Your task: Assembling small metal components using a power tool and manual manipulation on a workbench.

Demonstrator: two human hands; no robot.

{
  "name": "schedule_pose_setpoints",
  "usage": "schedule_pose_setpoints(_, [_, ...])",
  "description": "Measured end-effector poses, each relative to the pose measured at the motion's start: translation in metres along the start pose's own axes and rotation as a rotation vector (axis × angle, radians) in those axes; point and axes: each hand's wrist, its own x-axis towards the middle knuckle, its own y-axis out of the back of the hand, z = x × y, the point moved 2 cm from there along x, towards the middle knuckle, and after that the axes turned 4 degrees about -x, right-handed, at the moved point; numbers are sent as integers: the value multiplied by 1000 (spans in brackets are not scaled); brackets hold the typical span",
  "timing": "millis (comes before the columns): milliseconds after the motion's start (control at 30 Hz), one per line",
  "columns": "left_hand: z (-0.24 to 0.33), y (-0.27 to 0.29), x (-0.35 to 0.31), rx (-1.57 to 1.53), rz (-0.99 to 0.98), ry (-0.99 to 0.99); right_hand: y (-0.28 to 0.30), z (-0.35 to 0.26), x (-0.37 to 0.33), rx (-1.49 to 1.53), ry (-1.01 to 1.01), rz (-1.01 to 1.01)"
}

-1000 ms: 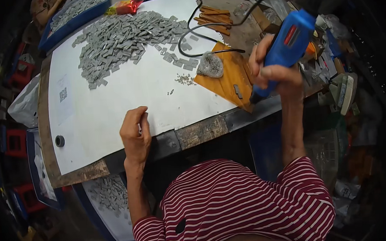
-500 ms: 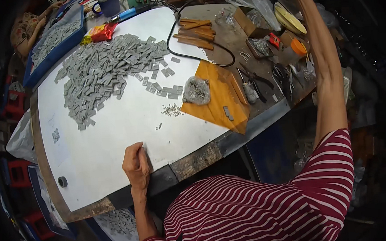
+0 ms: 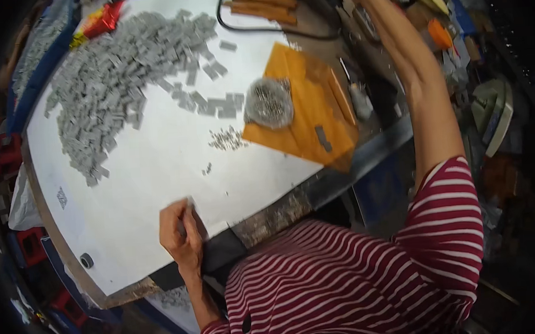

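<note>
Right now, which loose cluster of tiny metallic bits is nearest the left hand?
The small sparse cluster; the larger scatter lies farther, beside the flat orange sheet.

The white sheet (image 3: pixel 157 167) is glowing brightest; around it, the view is bending and darkening to black. On it, grey pieces (image 3: pixel 101 97) are blurring, the left hand (image 3: pixel 181 234) casting soft shadow.

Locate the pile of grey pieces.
In the head view, the pile lies on the upper-left part of the white sheet, below the red-and-yellow packet and right of the blue tray.
</note>
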Motion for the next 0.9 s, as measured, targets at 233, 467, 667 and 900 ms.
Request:
schedule_pose_setpoints(233, [-5, -6, 3, 45, -42, 27, -32, 36, 5, -212, -38, 41])
schedule_pose_setpoints(467, [-4, -4, 0, 37, -37, -70, -45, 33, -14, -560, -22, 95])
schedule_pose_setpoints(667, [-5, -3, 2, 55, -60, -129, -47, 29, -23, -848, 36, 133])
schedule_pose_setpoints(900, [4, -10, 29, 2, -165, -138, -38, 38, -25, -1082, 29, 128])
